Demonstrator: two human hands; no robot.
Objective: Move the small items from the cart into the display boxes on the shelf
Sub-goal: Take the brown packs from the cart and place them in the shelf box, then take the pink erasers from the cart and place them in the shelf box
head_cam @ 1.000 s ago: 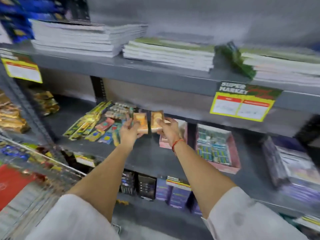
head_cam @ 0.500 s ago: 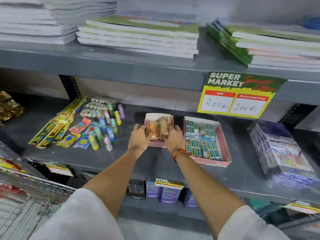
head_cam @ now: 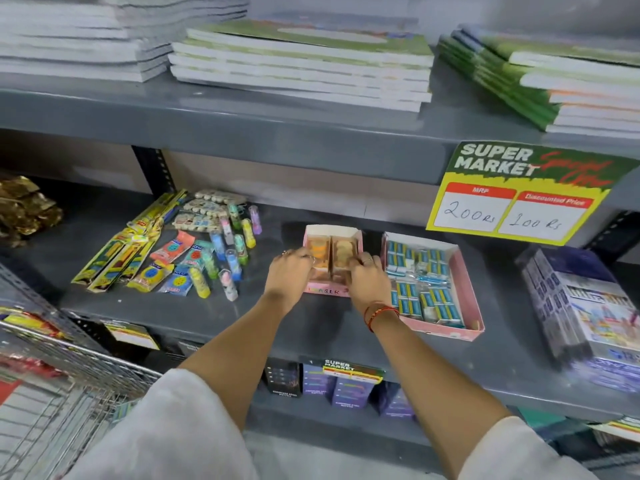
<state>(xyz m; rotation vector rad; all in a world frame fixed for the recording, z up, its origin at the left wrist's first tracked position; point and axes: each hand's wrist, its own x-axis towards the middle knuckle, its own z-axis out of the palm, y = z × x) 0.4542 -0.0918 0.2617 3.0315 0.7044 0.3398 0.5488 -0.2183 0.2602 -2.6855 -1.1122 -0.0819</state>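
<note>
A small pink display box [head_cam: 358,237] marked "ERASER" stands on the grey middle shelf [head_cam: 311,323]. Two orange eraser packs lie side by side in it, the left pack [head_cam: 317,247] and the right pack [head_cam: 343,249]. My left hand [head_cam: 290,271] rests on the left pack at the box's near left corner. My right hand [head_cam: 367,276] presses on the right pack at the near right corner. The near ends of both packs are hidden under my fingers. The wire cart [head_cam: 52,386] is at the lower left.
A larger pink box [head_cam: 465,299] of blue eraser packs sits just right of my right hand. Loose pens, tubes and packets [head_cam: 194,251] lie left of the small box. A purple boxed set [head_cam: 585,317] is far right. Notebook stacks fill the top shelf; a price sign [head_cam: 519,199] hangs from its edge.
My hands carried the two orange packs from mid-air to the right and set them down into the small pink box. The view shifted right and closer.
</note>
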